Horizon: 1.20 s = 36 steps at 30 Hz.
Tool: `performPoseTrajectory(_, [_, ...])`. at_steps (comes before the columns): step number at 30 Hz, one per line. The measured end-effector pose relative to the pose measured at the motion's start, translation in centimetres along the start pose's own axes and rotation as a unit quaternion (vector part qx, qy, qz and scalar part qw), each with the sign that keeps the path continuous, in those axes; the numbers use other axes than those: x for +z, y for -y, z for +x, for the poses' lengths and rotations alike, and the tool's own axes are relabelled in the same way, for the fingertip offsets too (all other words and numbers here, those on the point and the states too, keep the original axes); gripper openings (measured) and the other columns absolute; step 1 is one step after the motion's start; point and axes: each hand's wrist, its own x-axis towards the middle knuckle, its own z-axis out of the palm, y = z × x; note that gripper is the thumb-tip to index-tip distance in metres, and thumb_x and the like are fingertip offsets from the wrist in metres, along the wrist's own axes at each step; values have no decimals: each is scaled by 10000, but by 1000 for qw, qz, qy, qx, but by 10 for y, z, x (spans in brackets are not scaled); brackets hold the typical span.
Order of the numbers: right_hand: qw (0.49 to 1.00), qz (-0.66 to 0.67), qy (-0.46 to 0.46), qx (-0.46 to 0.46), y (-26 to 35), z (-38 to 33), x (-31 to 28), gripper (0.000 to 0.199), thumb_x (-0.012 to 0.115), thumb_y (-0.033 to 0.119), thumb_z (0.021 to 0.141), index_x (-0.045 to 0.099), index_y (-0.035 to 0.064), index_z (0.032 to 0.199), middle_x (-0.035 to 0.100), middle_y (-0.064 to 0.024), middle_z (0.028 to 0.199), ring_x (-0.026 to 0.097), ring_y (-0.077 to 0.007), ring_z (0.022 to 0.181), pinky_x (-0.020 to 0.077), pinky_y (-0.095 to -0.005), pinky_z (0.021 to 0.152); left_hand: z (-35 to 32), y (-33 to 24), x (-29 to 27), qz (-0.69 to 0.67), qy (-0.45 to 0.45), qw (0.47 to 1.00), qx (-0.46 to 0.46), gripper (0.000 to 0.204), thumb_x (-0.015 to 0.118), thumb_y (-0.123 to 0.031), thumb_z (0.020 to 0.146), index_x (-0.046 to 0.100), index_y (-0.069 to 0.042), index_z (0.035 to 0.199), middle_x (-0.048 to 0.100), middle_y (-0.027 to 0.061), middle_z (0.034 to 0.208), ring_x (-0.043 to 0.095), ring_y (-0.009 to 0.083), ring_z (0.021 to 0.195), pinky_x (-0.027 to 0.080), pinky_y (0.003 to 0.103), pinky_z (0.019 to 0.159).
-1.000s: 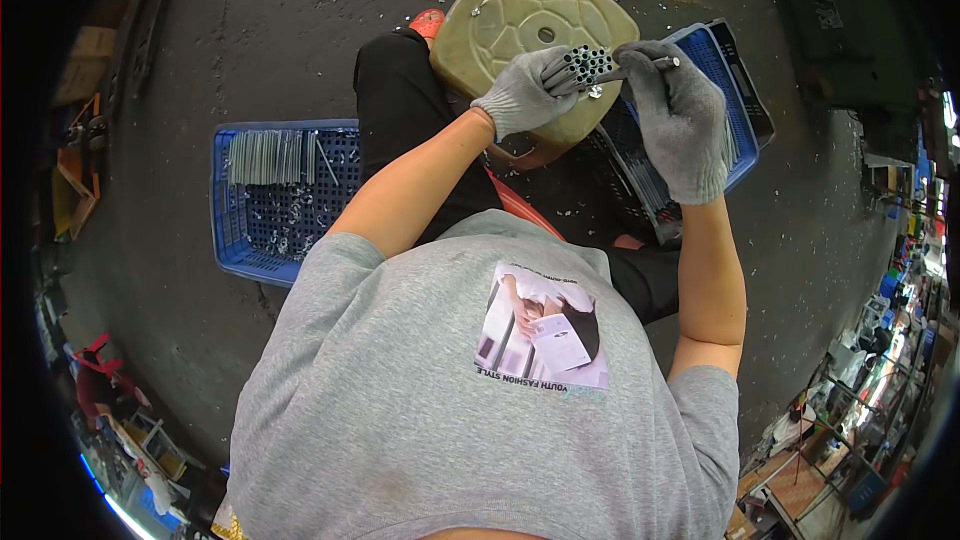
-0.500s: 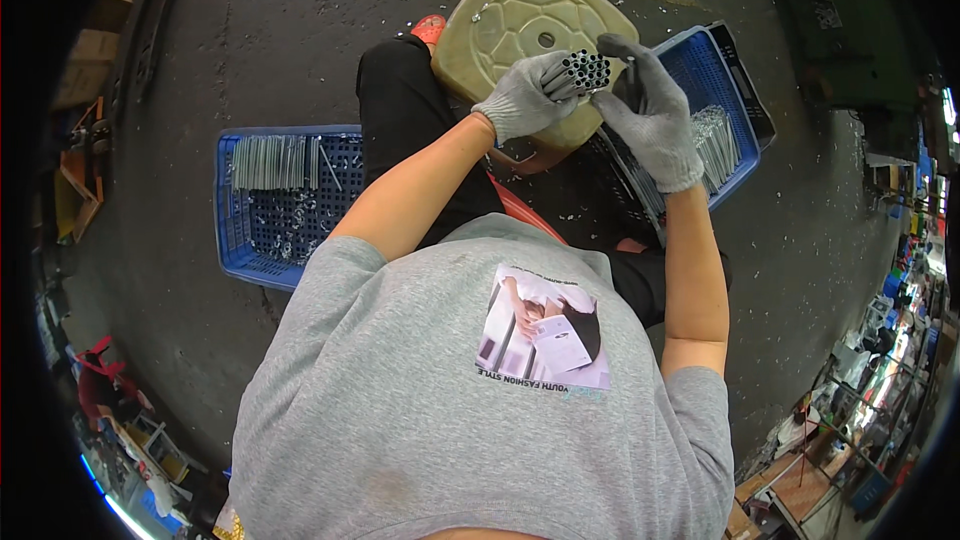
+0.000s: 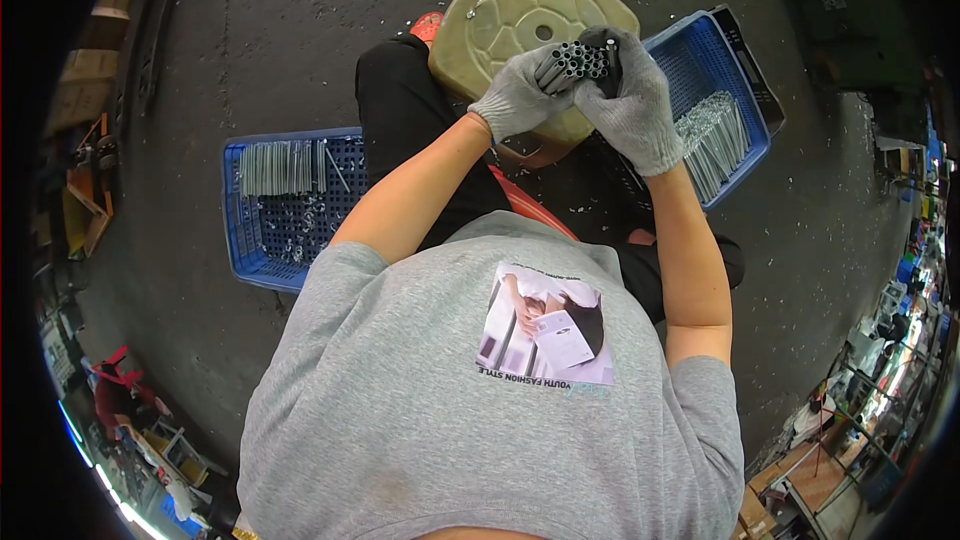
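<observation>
In front of me, over the stool, my left hand (image 3: 515, 97) in a grey knit glove is closed around a bundle of thin metal tubes (image 3: 580, 62). The round hollow ends of the tubes face up toward me. Against the right side of the bundle, my gloved right hand (image 3: 640, 108) is closed, its fingers curled round a metal tube (image 3: 612, 52). How many tubes the right hand holds is hidden by the fingers. The right thumb is at the lower edge of the bundle.
A yellowish plastic stool (image 3: 490, 0) stands beyond my hands. To the left, a blue basket (image 3: 232, 230) holds a row of metal tubes (image 3: 280, 168) and loose small bits. Another blue basket (image 3: 750, 165) on the right holds many tubes (image 3: 715, 140). Scraps dot the dark floor (image 3: 300, 20).
My right hand has moved left and closed in on the bundle, bringing its tube against the bundle's right side. The left hand stays nearly in place, still holding the bundle.
</observation>
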Motion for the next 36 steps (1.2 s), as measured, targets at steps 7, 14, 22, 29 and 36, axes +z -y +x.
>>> performPoseTrajectory(7, [999, 35, -24, 19, -5, -2, 6, 399, 587, -68, 748, 587, 8, 1139, 652, -64, 963, 593, -110, 799, 496, -217, 755, -3, -14, -8, -38, 23, 996, -77, 214, 760, -84, 759, 617, -65, 917, 623, -35, 802, 525, 86, 682, 482, 219, 669])
performPoseTrajectory(14, [975, 213, 15, 62, -7, -2, 1, 391, 573, -83, 773, 593, 4, 1154, 663, -78, 991, 615, -102, 822, 503, -207, 771, -3, -16, -10, -92, 21, 988, -126, 243, 800, -106, 758, 671, -75, 961, 661, -29, 833, 558, 90, 706, 495, 230, 697])
performPoseTrajectory(22, [984, 172, 18, 33, -16, -1, -2, 381, 583, -78, 758, 617, 12, 1126, 675, -64, 1000, 604, -101, 800, 493, -202, 744, 2, -22, -14, -66, 48, 988, -131, 311, 804, -103, 755, 702, -97, 1049, 705, -16, 943, 616, 97, 775, 511, 235, 746])
performPoseTrajectory(29, [982, 190, 3, 14, -21, 1, -2, 338, 599, -62, 734, 652, 23, 1056, 682, -37, 940, 572, -93, 736, 473, -197, 676, 3, -12, -17, -46, 76, 987, -136, 307, 790, -79, 768, 699, -87, 1060, 714, -1, 1014, 648, 97, 851, 519, 226, 788])
performPoseTrajectory(36, [982, 180, 31, 46, -22, 0, -8, 324, 600, -65, 740, 651, 17, 1050, 680, -40, 933, 574, -90, 740, 476, -195, 686, 3, -11, -16, -172, 72, 970, -158, 294, 780, -46, 772, 691, -55, 1052, 714, 12, 1003, 653, 97, 856, 523, 224, 790])
